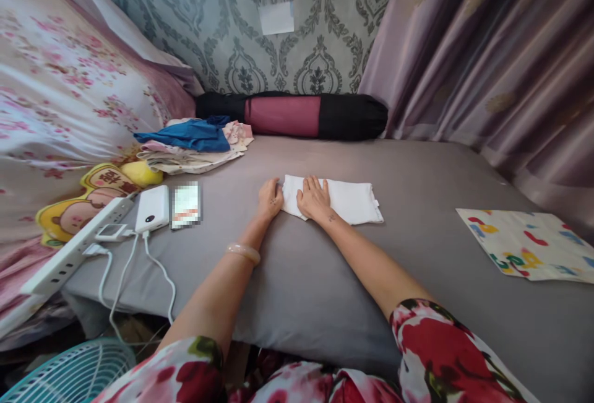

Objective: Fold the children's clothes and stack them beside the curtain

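Observation:
A folded white cloth [350,200] lies in a long rectangle across the middle of the grey bed sheet [297,285]. My right hand [314,197] rests flat on its left half, palm down with the fingers stretched out. At the cloth's left end, my left hand [270,197] is closed, its curled fingers and thumb against the edge; part of the grip is hidden. A small tag or loose bit sticks out at the cloth's right end.
Folded clothes [190,143] are piled at back left, before a black and maroon bolster [283,115]. A power strip [78,248], white power bank [153,208] and cables lie left, above a fan [78,372]. A patterned cloth [533,245] lies right.

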A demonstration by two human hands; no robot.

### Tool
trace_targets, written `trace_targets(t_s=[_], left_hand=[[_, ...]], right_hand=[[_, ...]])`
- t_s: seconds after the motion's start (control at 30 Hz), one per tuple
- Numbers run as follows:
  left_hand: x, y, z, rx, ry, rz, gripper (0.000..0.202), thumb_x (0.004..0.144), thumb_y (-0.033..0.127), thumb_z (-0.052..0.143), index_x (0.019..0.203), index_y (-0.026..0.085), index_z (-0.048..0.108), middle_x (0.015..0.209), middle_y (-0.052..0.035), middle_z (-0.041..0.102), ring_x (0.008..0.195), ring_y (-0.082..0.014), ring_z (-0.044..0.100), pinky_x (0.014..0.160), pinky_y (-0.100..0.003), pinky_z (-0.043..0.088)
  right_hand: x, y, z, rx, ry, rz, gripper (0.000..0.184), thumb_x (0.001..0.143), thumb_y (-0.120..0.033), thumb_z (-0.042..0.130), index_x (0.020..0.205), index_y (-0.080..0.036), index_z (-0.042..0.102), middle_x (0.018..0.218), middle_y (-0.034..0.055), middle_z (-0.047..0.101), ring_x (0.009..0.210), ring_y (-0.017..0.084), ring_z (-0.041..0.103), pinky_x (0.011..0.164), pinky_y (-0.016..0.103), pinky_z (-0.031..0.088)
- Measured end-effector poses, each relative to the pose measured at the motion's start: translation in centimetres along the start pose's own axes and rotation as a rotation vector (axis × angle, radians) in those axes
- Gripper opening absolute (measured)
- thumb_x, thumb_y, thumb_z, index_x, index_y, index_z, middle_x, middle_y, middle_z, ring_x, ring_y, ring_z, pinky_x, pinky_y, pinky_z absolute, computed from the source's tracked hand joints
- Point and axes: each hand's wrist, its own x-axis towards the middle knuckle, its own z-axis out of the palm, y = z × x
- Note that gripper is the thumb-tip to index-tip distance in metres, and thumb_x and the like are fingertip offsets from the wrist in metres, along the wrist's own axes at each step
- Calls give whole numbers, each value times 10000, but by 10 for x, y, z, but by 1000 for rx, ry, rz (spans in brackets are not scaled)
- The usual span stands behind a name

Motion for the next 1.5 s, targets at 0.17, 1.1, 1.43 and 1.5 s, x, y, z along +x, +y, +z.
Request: trace_targets(t_s=[0.17, 1.1, 1.43, 1.5], left_hand=[[2, -2, 1, -12, -13, -30, 372, 902, 164, 351, 1224, 143, 538, 1206, -122, 627, 1154, -205, 558, 1034, -368, 422], [3, -8, 6, -256, 90, -65, 399, 805, 101, 377, 1140, 134, 589, 1171, -132, 654, 1131, -226, 585, 1035, -420, 426], [1, 1, -9, -416, 115, -200, 411, 876, 214, 324, 1177, 109, 584, 1252, -144, 617, 1199, -221, 547, 1069, -400, 392], [1, 2, -10, -420, 113, -193, 411, 889, 233, 318, 1175, 107, 584, 1252, -146, 617, 1200, -218, 546, 1070, -391, 388]], right_hand=[[1, 0, 0, -6, -3, -9, 561, 952, -320, 297, 1409, -14, 409, 1486, 182, 387, 1393, 276, 273, 1140, 483, 97], [10, -29, 0, 76, -76, -62, 543, 972, -307, 272, 1448, -61, 362, 1507, 166, 357, 1402, 282, 263, 1137, 509, 118], [16, -41, 6, 123, -82, -148, 557, 981, -326, 241, 1443, -37, 358, 1528, 155, 320, 1420, 256, 239, 1154, 486, 113], [16, -42, 8, 123, -82, -146, 558, 981, -328, 236, 1443, -40, 358, 1531, 155, 313, 1423, 257, 234, 1152, 493, 118]])
